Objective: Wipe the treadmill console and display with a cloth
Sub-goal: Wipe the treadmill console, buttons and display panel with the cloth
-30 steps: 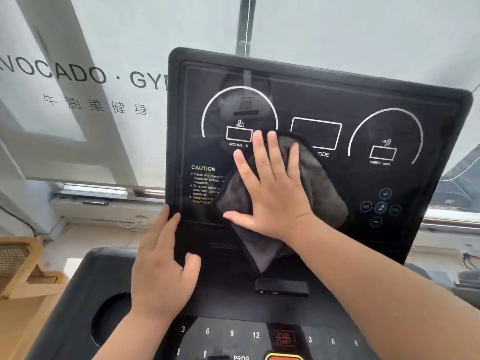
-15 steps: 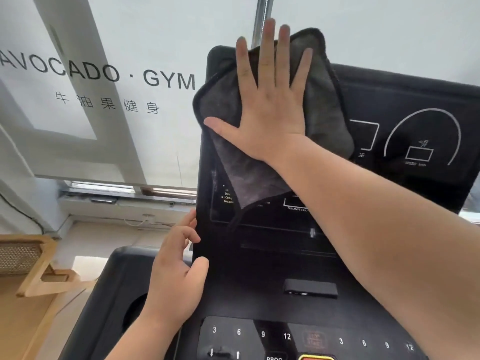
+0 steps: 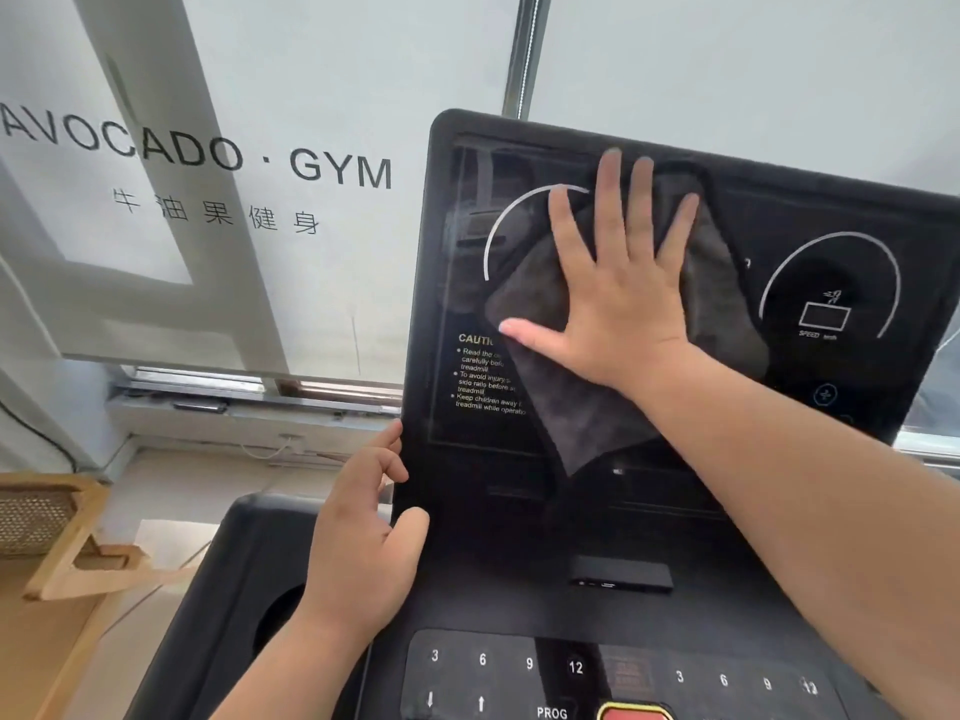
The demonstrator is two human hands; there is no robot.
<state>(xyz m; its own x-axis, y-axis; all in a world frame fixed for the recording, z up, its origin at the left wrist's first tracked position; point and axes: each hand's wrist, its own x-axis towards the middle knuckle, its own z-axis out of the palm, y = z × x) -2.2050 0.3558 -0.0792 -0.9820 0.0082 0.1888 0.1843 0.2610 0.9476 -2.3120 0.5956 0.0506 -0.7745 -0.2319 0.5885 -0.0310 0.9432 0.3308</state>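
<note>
The right hand [image 3: 618, 304] lies flat with its fingers spread wide. It presses the gray cloth [image 3: 587, 407] on the top middle of the black screen [image 3: 810, 210], so the cloth can rub it clean. The left hand [image 3: 358, 543] pinches the screen's left edge, thumb in front, likely to stop it wobbling.

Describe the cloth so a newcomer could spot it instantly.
Find the upright black treadmill display. The right hand presses flat on its middle, and the cloth lies under it. It is the only soft, fuzzy, dark grey thing on that glossy panel.
</note>
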